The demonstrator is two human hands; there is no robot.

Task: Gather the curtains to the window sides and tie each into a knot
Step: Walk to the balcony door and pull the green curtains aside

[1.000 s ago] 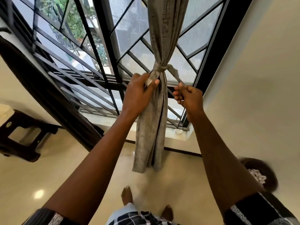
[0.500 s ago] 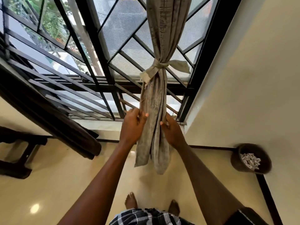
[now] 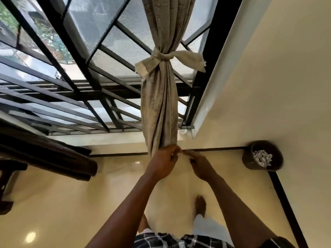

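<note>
Your grey-beige fabric curtain (image 3: 159,104) hangs bunched at the right side of the black-framed window (image 3: 222,24), bound by a pale cloth tie (image 3: 168,57); your left hand (image 3: 163,164) clamps its hem, your right hand (image 3: 201,167) has a grip too blurred to tell, and no other curtain shows.

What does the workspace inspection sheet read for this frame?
Surface: glossy cream floor, one light reflection.
Job's things: grey curtain gathered near the window's right side, cinched by a knotted fabric band.
Clutter: dark round pot holding white bits, in the corner; dark wooden furniture at left.
Hands: left hand grips the curtain's lower end; right hand beside it, its grip too blurred to tell.
Cables: nothing seen.
Surroundings: barred window; cream wall at right.
</note>
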